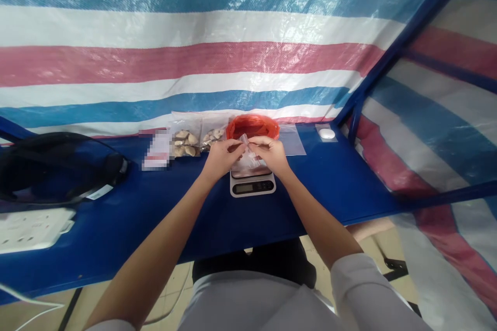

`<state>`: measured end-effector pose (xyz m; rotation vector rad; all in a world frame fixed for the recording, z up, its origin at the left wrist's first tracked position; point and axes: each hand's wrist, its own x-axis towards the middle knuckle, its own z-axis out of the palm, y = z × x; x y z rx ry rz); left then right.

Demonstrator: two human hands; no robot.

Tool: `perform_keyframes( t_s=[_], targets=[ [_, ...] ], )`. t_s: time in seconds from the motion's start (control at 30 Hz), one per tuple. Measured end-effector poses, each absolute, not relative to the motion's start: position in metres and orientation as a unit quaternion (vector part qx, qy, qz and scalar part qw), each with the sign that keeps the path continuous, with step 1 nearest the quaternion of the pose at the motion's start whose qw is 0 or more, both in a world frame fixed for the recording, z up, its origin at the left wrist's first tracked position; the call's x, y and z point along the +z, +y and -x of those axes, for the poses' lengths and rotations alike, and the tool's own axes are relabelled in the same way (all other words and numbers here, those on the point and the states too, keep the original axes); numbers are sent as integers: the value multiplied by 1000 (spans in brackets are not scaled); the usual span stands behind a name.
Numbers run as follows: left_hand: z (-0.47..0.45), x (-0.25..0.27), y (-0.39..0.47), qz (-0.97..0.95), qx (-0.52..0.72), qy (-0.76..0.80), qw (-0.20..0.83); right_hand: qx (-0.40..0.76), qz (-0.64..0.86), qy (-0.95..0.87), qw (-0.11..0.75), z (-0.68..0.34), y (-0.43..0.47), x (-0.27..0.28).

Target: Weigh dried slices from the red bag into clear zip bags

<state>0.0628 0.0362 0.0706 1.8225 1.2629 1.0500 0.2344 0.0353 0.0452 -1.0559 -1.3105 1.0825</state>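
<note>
A small clear plastic bag (251, 158) is held between my two hands, above a white digital scale (253, 187). My left hand (225, 156) pinches the bag's upper edge from the left. From the right, my right hand (271, 154) grips the same edge, fingertips close to the left ones. What the bag contains, if anything, I cannot make out. Just behind my hands stands an orange-red plastic bag (252, 126) with its mouth spread wide. To the left are a clear bag of tan stones (185, 144) and another bag of pinkish stones (213, 137).
Further left on the blue table (163, 217) lie a printed paper (156, 150), a black headset-like object (58, 168) and a white power strip (34, 228). On the right are a flat clear bag (294, 140) and a white oval object (326, 134). A striped tarp (194, 62) hangs behind.
</note>
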Motion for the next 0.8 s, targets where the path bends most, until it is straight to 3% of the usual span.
perform_keyframes(
  t_s=[0.23,0.8],
  targets=[
    [-68,76,36,-527,468,481,522,499,424,-535,534,-233,34,49],
    [-72,69,52,-481,476,464,571,474,456,-663,358,-253,55,68]
  ],
)
